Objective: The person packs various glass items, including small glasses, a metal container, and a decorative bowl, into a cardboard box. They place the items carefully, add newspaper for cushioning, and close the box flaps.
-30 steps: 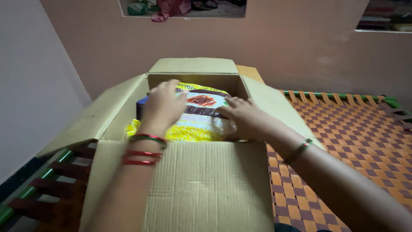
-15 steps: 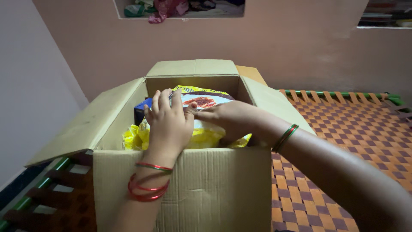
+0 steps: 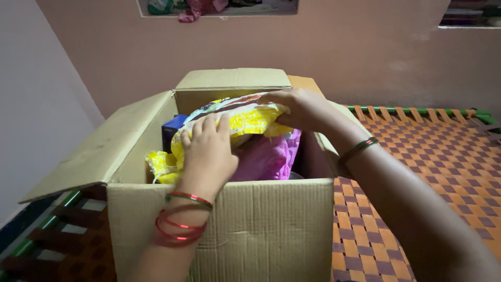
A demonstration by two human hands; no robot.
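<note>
You had the yellow packet (image 3: 237, 117) lifted at the mouth of the cardboard box (image 3: 250, 219), tilted so that its right end stood higher than its left. Your right hand (image 3: 297, 107) was closed on the upper right edge of the packet, near the far flap of the box. Your left hand (image 3: 209, 151) lay over the lower left part of the packet, fingers spread on its plastic and pressing rather than pinching; I could not tell if the thumb was gripping underneath. So the two hands were apart, one at each end of the same packet.

Under the raised packet a pink bag (image 3: 266, 156) showed inside the box, and a blue carton (image 3: 172, 128) stood in the back left corner, just beside the packet. Some more yellow wrapping (image 3: 159, 164) hung low at the left wall of the box.

The box stood with all four flaps open on a woven cot (image 3: 417, 156) of orange and brown straps with a green frame. Red and green bangles (image 3: 180, 219) sat on your left wrist, close to the near wall of the box.

In my judgement the step in hand was handling the packet at the opening of the box. The next move called for a firm hold at both ends, since the soft packet could sag or catch on the flaps.
</note>
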